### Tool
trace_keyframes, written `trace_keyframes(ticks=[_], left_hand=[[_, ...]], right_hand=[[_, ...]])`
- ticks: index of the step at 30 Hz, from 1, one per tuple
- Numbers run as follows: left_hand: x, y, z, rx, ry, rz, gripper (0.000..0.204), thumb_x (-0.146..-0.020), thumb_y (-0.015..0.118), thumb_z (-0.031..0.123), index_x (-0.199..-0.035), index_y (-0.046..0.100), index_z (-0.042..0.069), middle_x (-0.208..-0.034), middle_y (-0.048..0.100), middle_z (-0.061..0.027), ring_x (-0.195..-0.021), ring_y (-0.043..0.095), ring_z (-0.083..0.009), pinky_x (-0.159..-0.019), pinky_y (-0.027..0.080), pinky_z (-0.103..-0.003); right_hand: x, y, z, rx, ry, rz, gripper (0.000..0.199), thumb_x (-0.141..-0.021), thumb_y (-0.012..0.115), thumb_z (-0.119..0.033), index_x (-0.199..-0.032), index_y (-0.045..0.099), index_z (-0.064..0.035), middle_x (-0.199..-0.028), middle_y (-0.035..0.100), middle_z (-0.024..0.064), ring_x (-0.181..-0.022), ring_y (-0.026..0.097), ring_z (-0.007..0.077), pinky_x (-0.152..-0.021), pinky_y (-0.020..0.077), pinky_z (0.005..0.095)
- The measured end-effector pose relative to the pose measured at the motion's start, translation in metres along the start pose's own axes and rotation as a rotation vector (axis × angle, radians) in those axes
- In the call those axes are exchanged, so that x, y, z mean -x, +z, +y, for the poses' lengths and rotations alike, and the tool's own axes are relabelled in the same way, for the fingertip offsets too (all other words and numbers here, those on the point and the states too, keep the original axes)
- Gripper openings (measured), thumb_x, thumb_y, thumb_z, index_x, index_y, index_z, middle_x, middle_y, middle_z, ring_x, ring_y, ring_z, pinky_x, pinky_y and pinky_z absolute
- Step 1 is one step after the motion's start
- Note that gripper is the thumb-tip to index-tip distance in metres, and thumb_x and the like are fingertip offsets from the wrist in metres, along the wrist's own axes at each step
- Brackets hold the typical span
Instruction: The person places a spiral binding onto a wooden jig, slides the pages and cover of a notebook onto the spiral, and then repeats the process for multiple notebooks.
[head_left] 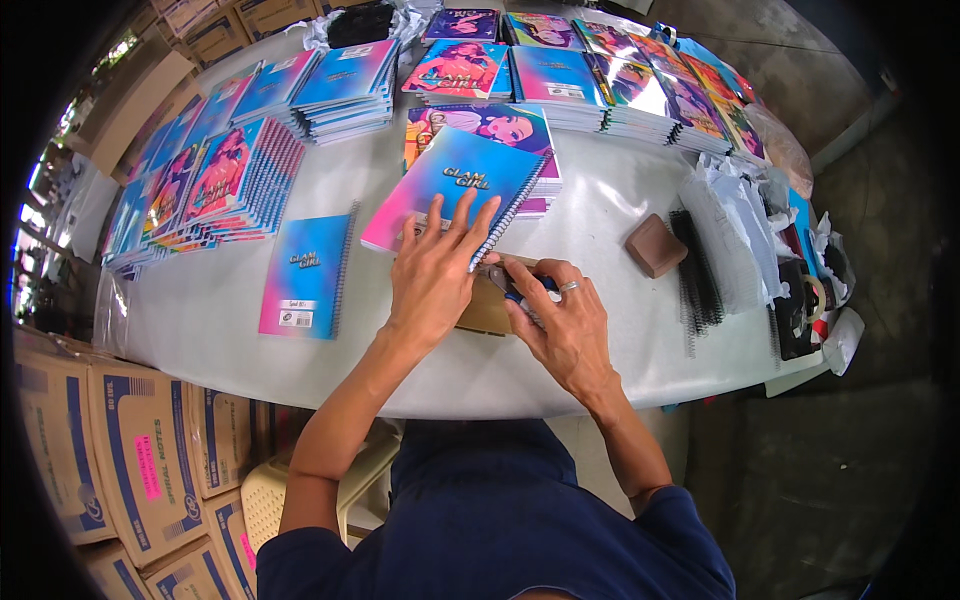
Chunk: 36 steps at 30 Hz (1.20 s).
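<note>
A blue-and-pink spiral notebook (462, 168) lies tilted over a stack of notebooks (545, 165) with illustrated covers. My left hand (437, 270) holds it, fingers spread across the cover and thumb by the lower end of the wire coil. Closed around pliers (512, 286) with dark blue handles, my right hand (563, 318) brings the tool's jaws to that same coil end. Whether the jaws grip the wire is too small to tell. Below the hands sits a brown cardboard piece (484, 308), partly covered. Another blue-and-pink notebook (305, 275) lies flat to the left.
Stacked notebooks (345, 85) line the table's far side and left. On the right are a brown block (655, 247), loose black wire coils (698, 275), crumpled white wrapping (735, 215) and a tape roll (814, 298). Cardboard boxes (140, 450) and a beige chair (268, 498) stand at lower left.
</note>
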<state>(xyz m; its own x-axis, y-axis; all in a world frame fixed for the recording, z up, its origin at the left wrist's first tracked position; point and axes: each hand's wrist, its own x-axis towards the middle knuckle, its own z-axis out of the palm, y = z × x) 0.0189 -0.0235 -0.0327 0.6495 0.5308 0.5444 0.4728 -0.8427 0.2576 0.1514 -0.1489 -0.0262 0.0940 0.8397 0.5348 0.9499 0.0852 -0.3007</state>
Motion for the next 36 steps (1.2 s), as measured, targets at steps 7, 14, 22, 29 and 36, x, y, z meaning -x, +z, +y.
trace_keyframes(ticks=[7,14,22,29,36], left_hand=[[0.002,-0.001,-0.001,0.012,-0.016,0.033,0.079,-0.07,0.061,-0.011,-0.142,0.042,0.016,-0.14,0.051,-0.0055,-0.125,0.049,-0.0368,-0.1,0.038,-0.05],[-0.01,-0.043,-0.029,0.28,-0.157,0.255,0.059,-0.084,0.061,0.001,-0.14,0.045,0.011,-0.138,0.053,-0.0064,-0.125,0.05,-0.033,-0.101,0.039,-0.043],[0.07,-0.107,-0.151,1.294,-0.665,0.669,0.044,-0.101,0.047,0.024,-0.138,0.045,0.002,-0.134,0.052,-0.0112,-0.12,0.052,-0.0191,-0.103,0.04,-0.033],[0.157,-0.072,-0.185,1.472,-0.967,0.787,0.045,-0.102,0.044,0.027,-0.14,0.04,0.003,-0.135,0.049,-0.0098,-0.122,0.051,-0.0231,-0.104,0.041,-0.04],[0.111,-0.137,-0.145,0.812,-0.399,0.584,0.057,-0.098,0.05,0.036,-0.138,0.043,-0.004,-0.136,0.051,-0.0146,-0.125,0.048,-0.0214,-0.107,0.035,-0.036]], right_hand=[[-0.014,-0.01,0.0,-0.371,0.137,-0.267,0.031,-0.089,0.063,-0.017,-0.119,0.062,-0.0078,-0.091,0.057,0.0131,-0.075,0.059,0.0255,-0.067,0.0475,0.0376],[-0.044,-0.031,0.03,-0.471,0.131,-0.181,0.025,-0.093,0.056,-0.013,-0.114,0.061,0.0003,-0.09,0.059,0.0174,-0.073,0.061,0.0247,-0.067,0.0482,0.0352],[0.026,0.024,0.156,0.193,0.188,-0.127,0.028,-0.089,0.062,-0.021,-0.113,0.063,-0.0066,-0.099,0.06,0.0161,-0.086,0.059,0.0309,-0.076,0.0456,0.0398],[0.026,0.037,0.158,0.418,0.19,-0.173,0.036,-0.085,0.066,-0.025,-0.118,0.061,-0.0102,-0.109,0.058,0.0153,-0.104,0.053,0.0303,-0.084,0.039,0.0431],[0.023,0.039,0.162,0.423,0.2,-0.206,0.039,-0.085,0.067,-0.026,-0.121,0.059,-0.0114,-0.117,0.055,0.016,-0.108,0.051,0.0313,-0.089,0.0373,0.0445]])
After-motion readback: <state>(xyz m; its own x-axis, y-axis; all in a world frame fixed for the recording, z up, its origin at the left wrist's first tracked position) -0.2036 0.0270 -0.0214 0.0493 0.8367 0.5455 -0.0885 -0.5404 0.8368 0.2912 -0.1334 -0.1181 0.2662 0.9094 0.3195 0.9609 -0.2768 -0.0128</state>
